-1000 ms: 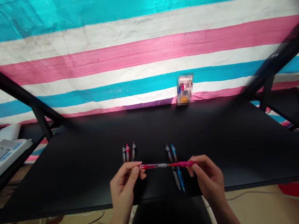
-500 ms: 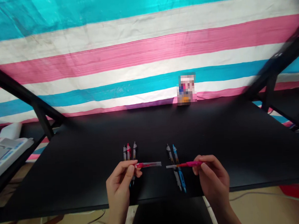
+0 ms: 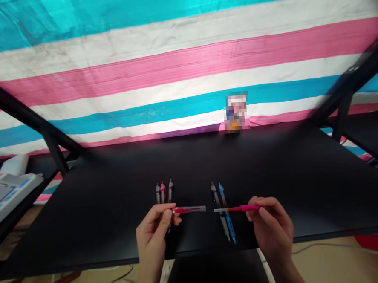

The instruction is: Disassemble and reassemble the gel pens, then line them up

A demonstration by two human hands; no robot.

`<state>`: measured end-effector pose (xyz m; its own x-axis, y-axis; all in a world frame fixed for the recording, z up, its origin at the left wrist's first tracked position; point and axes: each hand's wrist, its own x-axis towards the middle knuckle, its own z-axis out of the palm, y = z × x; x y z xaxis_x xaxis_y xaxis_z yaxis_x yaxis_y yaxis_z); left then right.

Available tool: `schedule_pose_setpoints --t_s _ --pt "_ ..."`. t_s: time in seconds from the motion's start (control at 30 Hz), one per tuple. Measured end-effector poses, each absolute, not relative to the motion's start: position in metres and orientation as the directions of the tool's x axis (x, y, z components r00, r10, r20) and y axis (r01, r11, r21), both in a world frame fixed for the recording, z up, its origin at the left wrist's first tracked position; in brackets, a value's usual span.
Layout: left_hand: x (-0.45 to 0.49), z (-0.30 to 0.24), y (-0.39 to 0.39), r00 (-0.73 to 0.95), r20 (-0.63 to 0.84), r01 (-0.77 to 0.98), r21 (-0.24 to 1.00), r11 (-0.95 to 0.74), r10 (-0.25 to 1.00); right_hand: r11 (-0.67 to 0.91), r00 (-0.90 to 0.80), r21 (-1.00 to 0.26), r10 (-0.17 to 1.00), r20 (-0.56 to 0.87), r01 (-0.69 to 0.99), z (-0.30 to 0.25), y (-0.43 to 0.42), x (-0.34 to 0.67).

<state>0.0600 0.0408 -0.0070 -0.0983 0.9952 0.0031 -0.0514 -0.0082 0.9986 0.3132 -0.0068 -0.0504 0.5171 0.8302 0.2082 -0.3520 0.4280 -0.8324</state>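
Pink-trimmed retractable pen [image 3: 189, 209] sits apart in two halves, held level above the desk with a narrow gap between them. The left hand [image 3: 152, 240] is nearly closed, pinching the clear barrel half at its pink end between thumb and fingers. The right hand [image 3: 272, 224] is closed in a similar pinch on the other half, a pink grip section [image 3: 249, 208] with a thin pale tube reaching toward the gap. Just beyond the left hand, three slim pens [image 3: 164, 192] lie close together, pointing away from the person. A grey pen [image 3: 220, 212] and a blue pen [image 3: 228, 216] lie side by side, passing beneath the right half. All rest on a black desk [image 3: 84, 207], backed by a cloth [image 3: 172, 70] striped in turquoise, white and pink. A pixelated packet [image 3: 237, 113] stands at the far edge, and a white device [image 3: 9, 186] sits off to the left
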Motion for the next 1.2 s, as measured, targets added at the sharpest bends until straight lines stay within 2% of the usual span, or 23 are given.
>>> schedule_pose_setpoints --t_s 0.5,0.63,0.73,0.87,0.97,1.2 --pt "0.069 -0.01 0.035 -0.027 -0.011 -0.04 0.999 0.01 1.0 0.418 0.436 -0.866 0.857 0.274 -0.276 -0.052 -0.009 0.311" --pt "0.08 -0.008 0.031 -0.01 -0.048 -0.033 0.998 0.047 0.999 0.371 0.351 -0.91 0.89 0.291 -0.187 -0.048 -0.013 0.31" --pt "0.085 -0.005 0.029 -0.06 -0.048 -0.055 0.998 0.045 0.997 0.353 0.274 -0.933 0.906 0.322 -0.072 -0.044 -0.014 0.314" --pt "0.08 -0.005 0.032 -0.094 -0.042 -0.024 0.999 0.04 0.995 0.395 0.17 -0.913 0.897 0.407 0.101 -0.04 -0.007 0.323" --pt "0.074 -0.008 0.034 -0.073 -0.042 0.008 0.999 0.043 0.996 0.441 0.115 -0.882 0.88 0.461 0.164 -0.038 0.0 0.323" --pt "0.083 -0.006 0.032 -0.102 -0.042 -0.014 0.999 0.041 0.994 0.388 0.167 -0.885 0.884 0.437 0.258 -0.042 -0.004 0.319"
